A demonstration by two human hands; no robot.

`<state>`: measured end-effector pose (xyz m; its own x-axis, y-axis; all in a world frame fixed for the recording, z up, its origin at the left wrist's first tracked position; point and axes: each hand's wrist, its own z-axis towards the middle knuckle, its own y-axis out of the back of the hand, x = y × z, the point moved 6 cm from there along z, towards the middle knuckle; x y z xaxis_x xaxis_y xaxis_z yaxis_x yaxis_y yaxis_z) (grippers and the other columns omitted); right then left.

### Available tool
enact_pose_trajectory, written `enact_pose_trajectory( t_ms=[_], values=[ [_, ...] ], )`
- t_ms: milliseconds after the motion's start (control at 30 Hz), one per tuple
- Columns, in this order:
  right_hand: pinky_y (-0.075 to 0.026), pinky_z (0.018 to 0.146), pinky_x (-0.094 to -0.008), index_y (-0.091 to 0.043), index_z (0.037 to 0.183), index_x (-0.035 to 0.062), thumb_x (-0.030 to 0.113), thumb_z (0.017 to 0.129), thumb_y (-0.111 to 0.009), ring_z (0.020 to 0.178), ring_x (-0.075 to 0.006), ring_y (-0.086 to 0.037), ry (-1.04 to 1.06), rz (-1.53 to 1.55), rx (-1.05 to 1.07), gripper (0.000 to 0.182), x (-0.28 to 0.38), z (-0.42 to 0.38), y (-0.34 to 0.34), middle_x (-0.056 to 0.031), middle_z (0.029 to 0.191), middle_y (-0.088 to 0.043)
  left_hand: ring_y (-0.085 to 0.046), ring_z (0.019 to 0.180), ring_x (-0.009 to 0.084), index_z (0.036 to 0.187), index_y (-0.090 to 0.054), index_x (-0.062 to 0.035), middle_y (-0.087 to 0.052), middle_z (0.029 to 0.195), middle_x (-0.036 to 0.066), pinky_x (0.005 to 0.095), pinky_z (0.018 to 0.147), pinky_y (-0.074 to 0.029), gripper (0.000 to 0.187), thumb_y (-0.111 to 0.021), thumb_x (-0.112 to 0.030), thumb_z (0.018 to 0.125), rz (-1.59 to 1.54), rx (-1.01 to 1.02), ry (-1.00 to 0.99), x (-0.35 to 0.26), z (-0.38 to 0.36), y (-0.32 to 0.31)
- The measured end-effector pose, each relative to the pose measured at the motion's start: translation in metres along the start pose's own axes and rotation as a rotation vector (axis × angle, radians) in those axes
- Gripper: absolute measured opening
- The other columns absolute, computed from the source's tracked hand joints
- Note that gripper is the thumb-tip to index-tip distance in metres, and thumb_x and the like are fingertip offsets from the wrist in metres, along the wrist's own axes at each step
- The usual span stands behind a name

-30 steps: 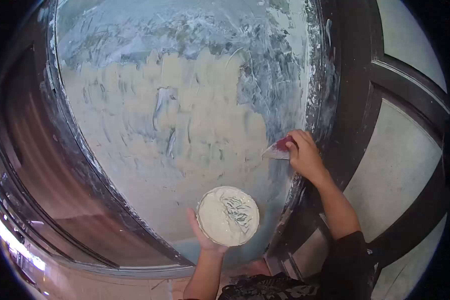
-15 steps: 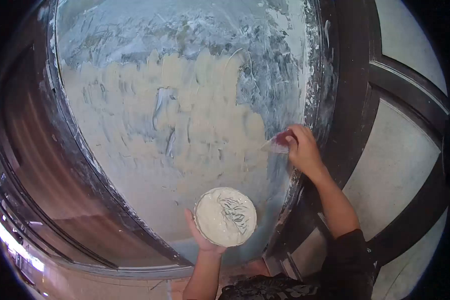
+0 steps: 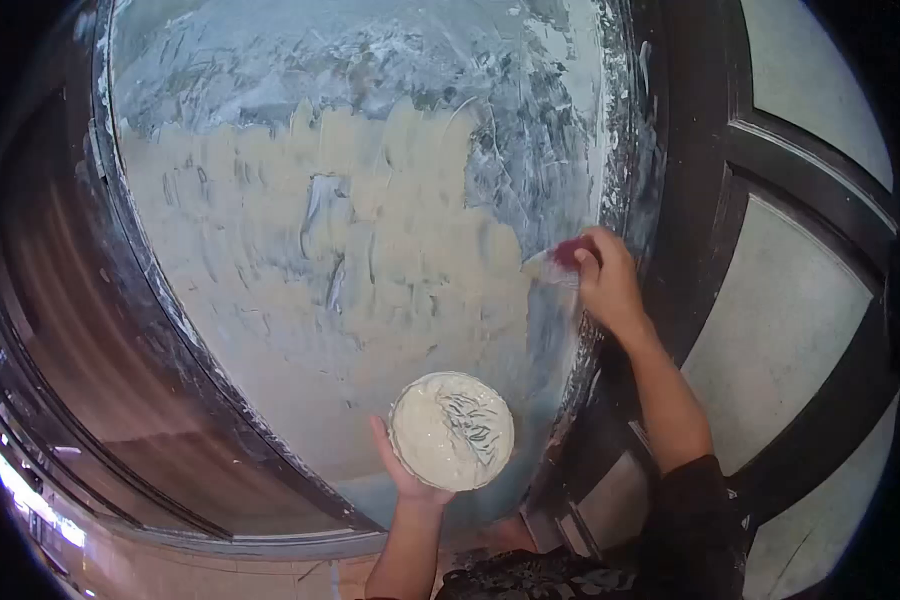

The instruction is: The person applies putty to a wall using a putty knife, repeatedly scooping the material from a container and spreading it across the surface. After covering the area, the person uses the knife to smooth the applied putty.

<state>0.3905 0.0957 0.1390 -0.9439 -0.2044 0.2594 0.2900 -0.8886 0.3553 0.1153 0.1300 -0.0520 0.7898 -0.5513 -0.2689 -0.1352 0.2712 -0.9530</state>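
My left hand (image 3: 416, 480) holds a round bowl of cream-coloured putty (image 3: 420, 440) from beneath and the left side. Streaks mark the right half of the putty's surface. In my right hand (image 3: 610, 285) is a putty knife (image 3: 568, 256) with a dark red handle, my fingers closed round it. Its blade points left and lies at the right edge of the cream coat on the wall panel (image 3: 410, 230). Whether the blade touches the panel is hard to tell. Above and right of the coat, the panel is blue-grey with white smears.
A dark, white-spattered frame (image 3: 615, 150) borders the panel on the right, and another on the left. Beyond it on the right stands dark woodwork with pale panels (image 3: 785, 320). A brown glossy panel (image 3: 100, 340) is at left. Floor tiles (image 3: 210, 580) show below.
My right hand has moved slightly upward with the putty knife, along the coat's right edge. My left hand and the bowl have stayed nearly still. The view has shifted slightly.
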Motion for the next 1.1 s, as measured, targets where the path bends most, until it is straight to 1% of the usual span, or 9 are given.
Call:
enact_pose_trajectory(
  t_ms=[167, 233, 300, 433, 500, 833, 900, 967, 1100],
  values=[
    [-0.048, 0.087, -0.0434, -0.061, 0.108, -0.0008, 0.000, 0.091, -0.060, 0.096, -0.0399, -0.062, -0.085, 0.185, -0.019, 0.017, 0.017, 0.015, 0.026, -0.0193, 0.099, -0.065, -0.051, 0.129, 0.0497, 0.152, -0.042, -0.0109, -0.047, 0.152, 0.019, 0.0838, 0.094, -0.039, 0.099, -0.031, -0.086, 0.089, 0.091, 0.045, -0.016, -0.003, 0.000, -0.008],
    [-0.048, 0.086, -0.0398, -0.063, 0.102, 0.0003, -0.006, 0.086, -0.059, 0.092, -0.0352, -0.061, 0.103, 0.314, 0.078, 0.018, 0.037, 0.007, 0.023, -0.0168, 0.094, -0.063, -0.051, 0.130, 0.0497, 0.152, -0.042, -0.0109, -0.047, 0.152, 0.019, 0.0837, 0.094, -0.039, 0.098, -0.031, -0.085, 0.089, 0.098, 0.056, -0.019, -0.007, 0.000, -0.014],
    [-0.049, 0.088, -0.0400, -0.066, 0.103, 0.0036, -0.009, 0.078, -0.061, 0.095, -0.0328, -0.059, 0.355, 0.249, 0.215, 0.028, 0.080, -0.002, 0.030, -0.0135, 0.098, -0.062, -0.048, 0.134, 0.0449, 0.154, -0.039, -0.0065, -0.045, 0.153, 0.019, 0.0699, 0.105, -0.042, 0.100, -0.023, -0.083, 0.093, 0.094, 0.126, -0.024, -0.012, -0.003, -0.032],
    [-0.050, 0.089, -0.0401, -0.068, 0.104, 0.0090, -0.008, 0.073, -0.064, 0.101, -0.0317, -0.058, 0.605, 0.206, 0.352, 0.035, 0.131, -0.023, 0.029, -0.0093, 0.102, -0.061, -0.048, 0.134, 0.0460, 0.154, -0.038, -0.0062, -0.043, 0.154, 0.020, 0.0728, 0.104, -0.041, 0.099, -0.024, -0.083, 0.092, 0.017, 0.294, 0.030, -0.019, -0.004, -0.061],
    [-0.052, 0.087, -0.0397, -0.070, 0.104, 0.0143, -0.005, 0.072, -0.067, 0.104, -0.0321, -0.057, 0.700, 0.225, 0.478, 0.037, 0.152, -0.031, 0.028, -0.0066, 0.104, -0.061, -0.047, 0.135, 0.0465, 0.154, -0.037, -0.0071, -0.042, 0.155, 0.020, 0.0746, 0.103, -0.040, 0.099, -0.025, -0.083, 0.092, 0.100, 0.159, -0.023, -0.023, 0.001, -0.053],
    [-0.052, 0.088, -0.0401, -0.072, 0.104, 0.0196, 0.002, 0.075, -0.074, 0.105, -0.0310, -0.058, 0.703, 0.193, 0.403, 0.034, 0.168, -0.027, 0.027, -0.0051, 0.104, -0.061, -0.049, 0.135, 0.0418, 0.154, -0.039, -0.0055, -0.045, 0.154, 0.020, 0.0621, 0.110, -0.041, 0.099, -0.021, -0.082, 0.094, 0.079, 0.303, -0.013, -0.025, -0.007, -0.083],
    [-0.052, 0.088, -0.0403, -0.072, 0.104, 0.0198, 0.003, 0.075, -0.075, 0.105, -0.0310, -0.058, 0.698, 0.201, 0.396, 0.034, 0.168, -0.028, 0.024, -0.0051, 0.104, -0.060, -0.050, 0.135, 0.0387, 0.153, -0.040, -0.0040, -0.047, 0.153, 0.019, 0.0544, 0.114, -0.040, 0.096, -0.022, -0.080, 0.096, 0.132, 0.104, -0.094, -0.026, -0.004, -0.069],
    [-0.052, 0.087, -0.0400, -0.072, 0.105, 0.0196, 0.005, 0.074, -0.076, 0.105, -0.0308, -0.057, 0.717, 0.199, 0.405, 0.034, 0.169, -0.029, 0.022, -0.0056, 0.104, -0.060, -0.051, 0.135, 0.0365, 0.152, -0.041, -0.0028, -0.048, 0.151, 0.018, 0.0500, 0.115, -0.039, 0.095, -0.022, -0.078, 0.097, -0.018, 0.304, -0.063, -0.024, -0.007, -0.080],
    [-0.052, 0.087, -0.0399, -0.072, 0.105, 0.0193, 0.004, 0.074, -0.076, 0.103, -0.0306, -0.057, 0.708, 0.214, 0.399, 0.035, 0.171, -0.031, 0.021, -0.0058, 0.104, -0.060, -0.051, 0.134, 0.0356, 0.151, -0.042, -0.0025, -0.050, 0.150, 0.018, 0.0503, 0.114, -0.040, 0.095, -0.022, -0.078, 0.097, -0.042, 0.290, -0.056, -0.022, -0.008, -0.074]
  ],
)
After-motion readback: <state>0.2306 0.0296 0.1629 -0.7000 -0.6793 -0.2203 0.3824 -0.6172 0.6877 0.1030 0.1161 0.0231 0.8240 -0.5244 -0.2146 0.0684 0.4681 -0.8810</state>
